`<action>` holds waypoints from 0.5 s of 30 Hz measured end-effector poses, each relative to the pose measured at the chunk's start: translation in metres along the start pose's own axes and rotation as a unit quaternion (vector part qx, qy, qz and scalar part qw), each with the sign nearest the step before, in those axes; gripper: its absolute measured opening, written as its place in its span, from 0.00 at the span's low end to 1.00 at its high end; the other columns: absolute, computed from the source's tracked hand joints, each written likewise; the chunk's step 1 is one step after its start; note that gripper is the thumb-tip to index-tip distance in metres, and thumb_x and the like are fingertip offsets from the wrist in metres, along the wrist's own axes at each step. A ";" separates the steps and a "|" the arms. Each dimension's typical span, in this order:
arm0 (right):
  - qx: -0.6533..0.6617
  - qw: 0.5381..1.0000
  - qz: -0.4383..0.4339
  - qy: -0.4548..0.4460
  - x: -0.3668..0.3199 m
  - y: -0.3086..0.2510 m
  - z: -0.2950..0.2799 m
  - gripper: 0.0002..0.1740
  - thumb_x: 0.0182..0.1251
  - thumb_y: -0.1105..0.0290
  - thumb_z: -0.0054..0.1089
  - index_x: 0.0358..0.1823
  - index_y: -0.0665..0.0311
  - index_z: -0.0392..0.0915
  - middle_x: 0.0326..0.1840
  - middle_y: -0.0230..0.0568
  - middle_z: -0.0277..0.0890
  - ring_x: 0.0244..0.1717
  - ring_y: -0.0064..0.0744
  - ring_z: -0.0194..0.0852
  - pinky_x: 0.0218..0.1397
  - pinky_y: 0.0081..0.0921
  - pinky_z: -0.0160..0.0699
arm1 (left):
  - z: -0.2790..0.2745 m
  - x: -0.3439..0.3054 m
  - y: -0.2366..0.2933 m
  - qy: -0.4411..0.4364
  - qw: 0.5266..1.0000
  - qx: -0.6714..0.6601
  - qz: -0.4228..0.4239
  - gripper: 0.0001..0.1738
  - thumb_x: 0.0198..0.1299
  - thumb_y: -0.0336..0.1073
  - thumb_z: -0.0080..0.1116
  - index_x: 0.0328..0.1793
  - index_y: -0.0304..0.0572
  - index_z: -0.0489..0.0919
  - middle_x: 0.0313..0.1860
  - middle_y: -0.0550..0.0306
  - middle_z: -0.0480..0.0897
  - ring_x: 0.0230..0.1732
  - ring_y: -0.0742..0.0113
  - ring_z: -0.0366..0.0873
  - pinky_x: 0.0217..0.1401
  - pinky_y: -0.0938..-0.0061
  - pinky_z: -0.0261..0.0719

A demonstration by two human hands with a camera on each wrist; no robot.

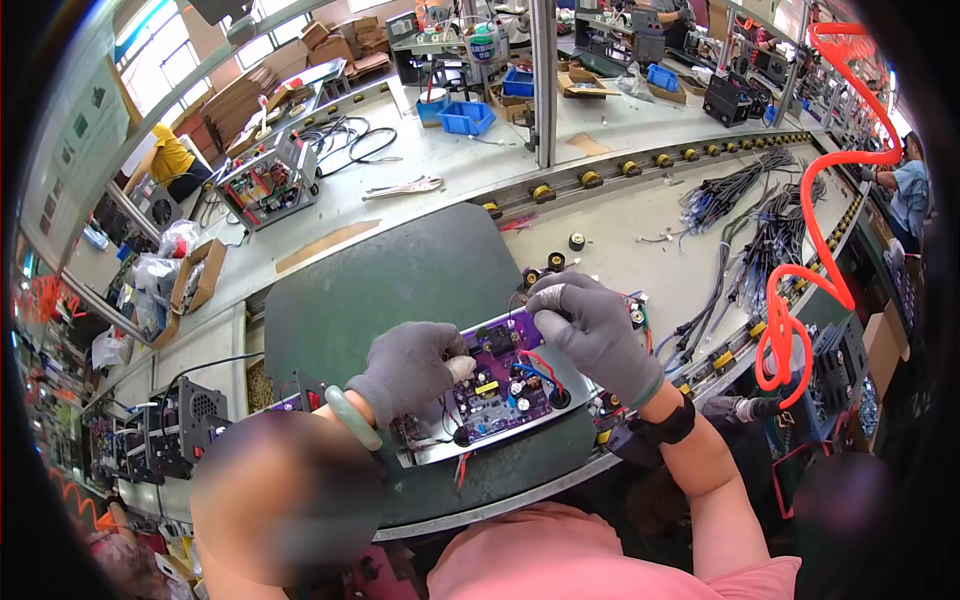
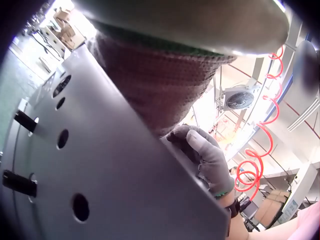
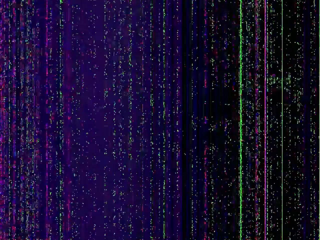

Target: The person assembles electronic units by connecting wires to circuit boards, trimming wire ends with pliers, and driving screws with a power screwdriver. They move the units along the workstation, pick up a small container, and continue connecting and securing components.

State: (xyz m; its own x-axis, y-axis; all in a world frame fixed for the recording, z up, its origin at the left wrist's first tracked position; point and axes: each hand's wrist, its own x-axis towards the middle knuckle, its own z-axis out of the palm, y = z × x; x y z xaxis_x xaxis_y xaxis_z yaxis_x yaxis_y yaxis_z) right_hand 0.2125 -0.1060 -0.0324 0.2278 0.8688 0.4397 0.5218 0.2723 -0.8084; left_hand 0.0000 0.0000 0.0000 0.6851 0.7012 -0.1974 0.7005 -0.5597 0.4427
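Note:
A purple circuit board (image 1: pixel 510 375) with capacitors, a yellow-wrapped part and red and blue wires sits in a shallow metal chassis (image 1: pixel 500 432) over the green mat. My left hand (image 1: pixel 410 370), in a grey glove, curls its fingers at the chassis's left side, thumb toward the board. My right hand (image 1: pixel 600 335), also gloved, has bent fingers gripping at the far right corner. In the left wrist view a grey metal panel (image 2: pixel 115 170) with round holes and black pegs hides part of the left glove (image 2: pixel 155 85); the right hand (image 2: pixel 212 162) shows beyond its edge. The right wrist view is only noise.
The green mat (image 1: pixel 390 275) lies on the bench beside a roller conveyor edge (image 1: pixel 630 168). Bundled black cables (image 1: pixel 780 225) lie at the right, under an orange coiled air hose (image 1: pixel 815 230). Metal units with fans (image 1: pixel 200 410) stand at the left, an open unit (image 1: pixel 268 185) behind.

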 end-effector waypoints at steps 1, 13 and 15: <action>0.007 1.000 0.004 0.003 0.000 0.001 0.002 0.06 0.63 0.74 0.62 0.39 0.66 0.85 0.43 0.41 0.83 0.45 0.35 0.83 0.49 0.28 0.82 | -0.003 -0.001 0.002 -0.016 1.000 -0.003 -0.018 0.14 0.56 0.45 0.71 0.42 0.45 0.87 0.34 0.51 0.87 0.35 0.59 0.86 0.42 0.69 0.81; 0.002 0.999 -0.026 0.020 0.001 0.002 -0.001 0.06 0.62 0.75 0.62 0.38 0.67 0.84 0.41 0.41 0.83 0.42 0.36 0.83 0.45 0.28 0.82 | -0.025 0.026 -0.007 -0.191 0.980 -0.057 0.024 0.17 0.57 0.47 0.70 0.44 0.44 0.88 0.32 0.48 0.86 0.36 0.57 0.85 0.43 0.65 0.80; 0.006 1.000 -0.014 0.018 0.002 -0.004 -0.003 0.06 0.62 0.76 0.62 0.38 0.67 0.84 0.41 0.41 0.83 0.41 0.36 0.83 0.44 0.28 0.82 | -0.032 0.033 0.001 -0.212 0.974 0.076 0.024 0.23 0.56 0.56 0.68 0.44 0.43 0.89 0.32 0.47 0.86 0.36 0.54 0.85 0.44 0.62 0.79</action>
State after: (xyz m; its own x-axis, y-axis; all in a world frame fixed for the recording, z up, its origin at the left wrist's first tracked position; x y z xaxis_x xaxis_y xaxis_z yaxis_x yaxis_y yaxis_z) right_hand 0.2134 -0.1061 -0.0274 0.2431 0.8456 0.4752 0.5177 0.3011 -0.8008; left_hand 0.0170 0.0373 0.0219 0.7157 0.4454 -0.5380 0.6653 -0.6691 0.3312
